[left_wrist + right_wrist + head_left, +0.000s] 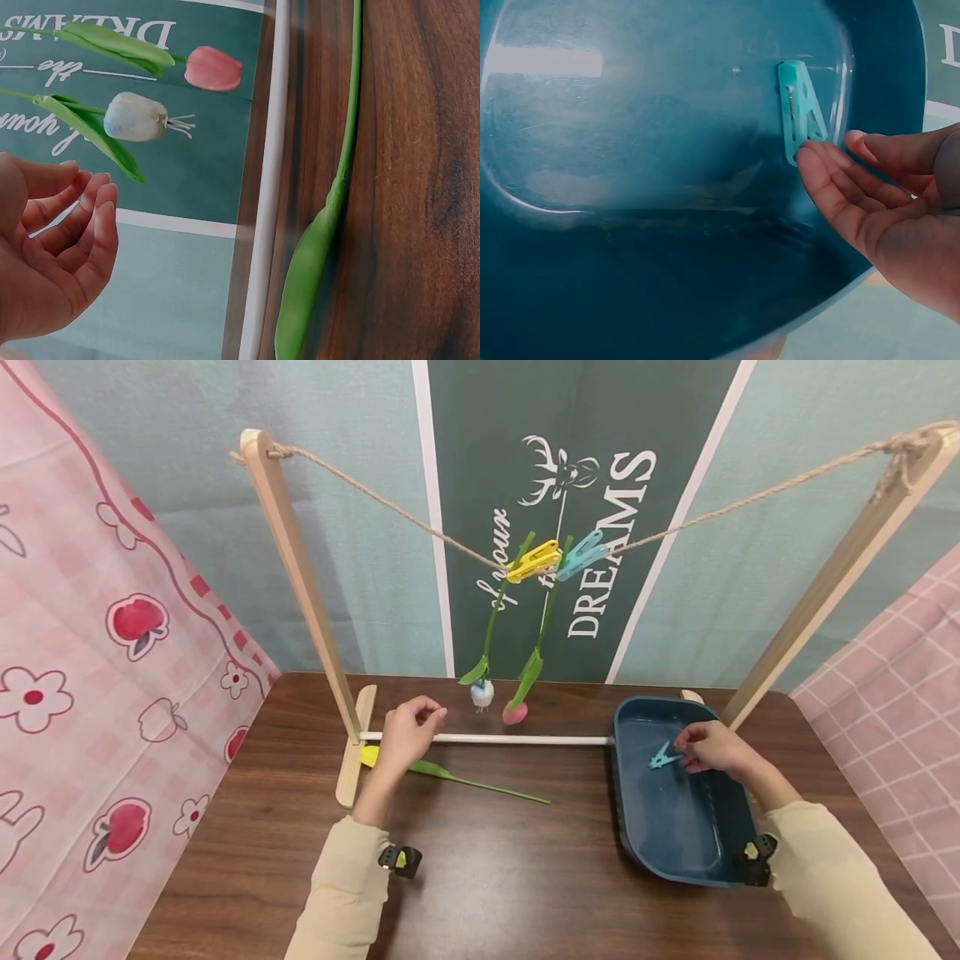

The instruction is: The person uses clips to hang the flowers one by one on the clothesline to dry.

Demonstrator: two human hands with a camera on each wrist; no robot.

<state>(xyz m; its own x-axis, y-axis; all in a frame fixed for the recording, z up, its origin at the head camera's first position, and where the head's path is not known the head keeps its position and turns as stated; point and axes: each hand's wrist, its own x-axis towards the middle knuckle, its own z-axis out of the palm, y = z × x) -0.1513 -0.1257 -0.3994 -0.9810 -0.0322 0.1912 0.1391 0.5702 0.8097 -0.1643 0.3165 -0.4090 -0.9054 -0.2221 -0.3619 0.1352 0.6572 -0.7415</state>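
Observation:
Over the blue basin (pixel 686 860), my right hand (pixel 712 748) reaches in with its fingertips right at a light-blue clothespin (pixel 799 112) that lies on the bottom. The thumb stands apart from the other fingers. My left hand (pixel 408 731), loosely curled with nothing in it, hovers near the white bar (pixel 525 740). Under it lies a yellow tulip (pixel 369 755) with a green stem (pixel 349 127). A white tulip (pixel 135 118) and a pink tulip (pixel 214 68) hang head down from the rope, clipped by a yellow clothespin (pixel 534 561) and a blue clothespin (pixel 583 556).
A rope (pixel 390 512) sags between the left wooden post (pixel 300 585) and the right wooden post (pixel 832 585). The left post stands on a wooden foot (pixel 349 775) on the brown table (pixel 510 885). Printed cloths hang behind and at both sides.

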